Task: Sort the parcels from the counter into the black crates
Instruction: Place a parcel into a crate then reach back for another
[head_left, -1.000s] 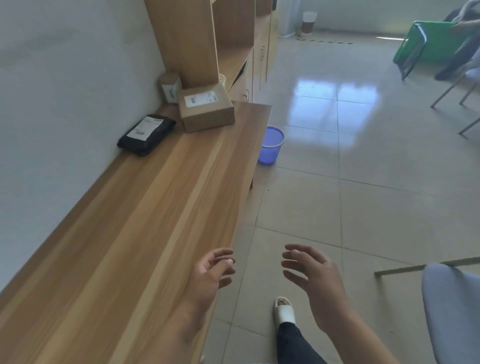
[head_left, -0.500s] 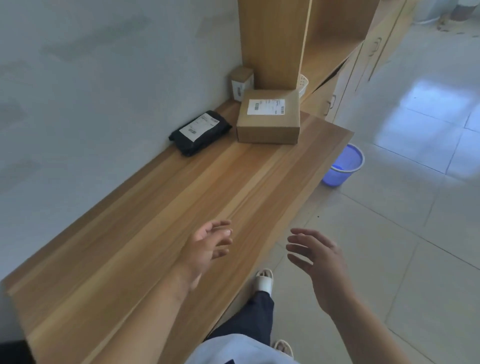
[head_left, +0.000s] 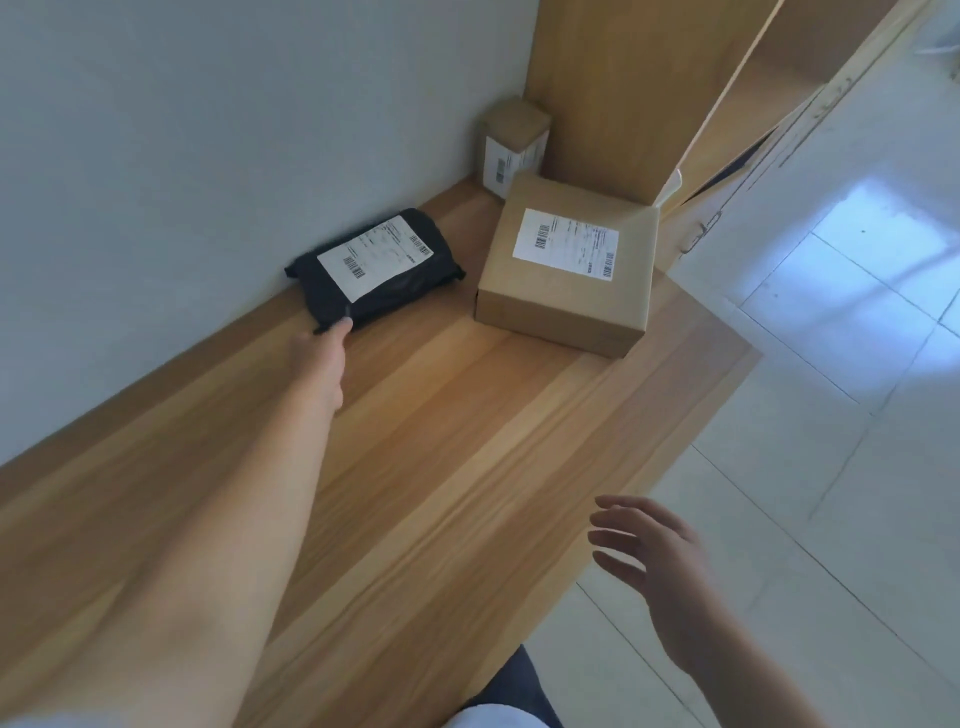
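While the left hand (head_left: 324, 358) touches the near corner of the black poly mailer (head_left: 373, 267) at ten o'clock on the bench (head_left: 467, 441), its fingers hidden so their state cannot be told, the whole edge should be gripped before lifting, the right hand (head_left: 660, 561) hovering with fingers spread.

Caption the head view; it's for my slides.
Left hand touches the black parcel on the counter; right hand hovers open.
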